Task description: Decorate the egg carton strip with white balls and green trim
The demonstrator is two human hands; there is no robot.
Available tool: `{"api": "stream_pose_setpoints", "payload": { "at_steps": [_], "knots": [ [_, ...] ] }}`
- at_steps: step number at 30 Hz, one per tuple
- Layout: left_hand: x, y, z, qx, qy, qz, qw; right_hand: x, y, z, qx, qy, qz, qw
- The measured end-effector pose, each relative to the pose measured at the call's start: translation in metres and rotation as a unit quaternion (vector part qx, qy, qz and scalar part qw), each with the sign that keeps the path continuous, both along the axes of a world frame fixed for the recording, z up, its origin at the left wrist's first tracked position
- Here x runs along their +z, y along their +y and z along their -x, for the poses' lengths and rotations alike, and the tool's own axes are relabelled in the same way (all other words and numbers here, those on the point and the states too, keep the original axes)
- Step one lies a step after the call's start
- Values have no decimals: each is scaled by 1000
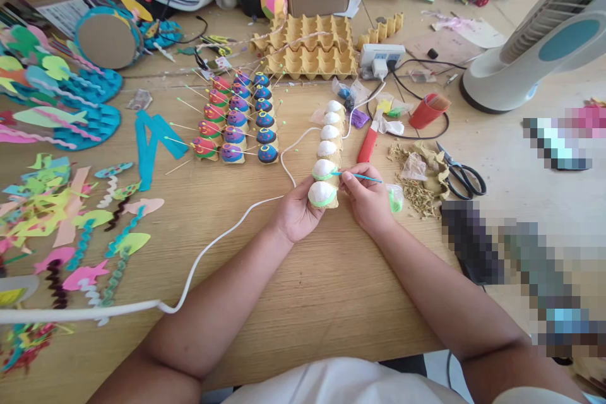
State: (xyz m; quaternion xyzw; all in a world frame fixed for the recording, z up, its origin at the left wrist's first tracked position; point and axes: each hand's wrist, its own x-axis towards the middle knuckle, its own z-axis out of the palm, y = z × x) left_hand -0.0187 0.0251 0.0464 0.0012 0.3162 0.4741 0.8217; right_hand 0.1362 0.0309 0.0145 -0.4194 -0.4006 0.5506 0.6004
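My left hand (pixel 299 213) is wrapped round the near end of an egg carton strip (pixel 334 158) that bears a row of white domes. The two nearest domes, a white dome (pixel 322 192) and the one behind it, have a light green band round the base. Between the thumb and fingers of my right hand (pixel 369 197) is a thin blue stick (pixel 362 176), its tip at the green band of the second dome. A small bag with green clay (pixel 394 197) lies beside my right hand.
Decorated egg-carton strips (pixel 234 118) with pins stand left of centre. Paper fish (pixel 86 275) cover the left side. A white cable (pixel 208 246) crosses the table. Right are scissors (pixel 461 172), a red-handled cutter (pixel 368 141), a red cup (pixel 428 111) and a fan (pixel 525 44).
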Motion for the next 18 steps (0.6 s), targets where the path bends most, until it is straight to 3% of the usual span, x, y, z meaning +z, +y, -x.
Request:
{"api": "stream_pose_setpoints", "payload": {
  "at_steps": [18],
  "knots": [
    [0, 0, 0, -1, 2, 5, 1000, 3, -1, 0, 14, 52, 14, 998]
  ]
}}
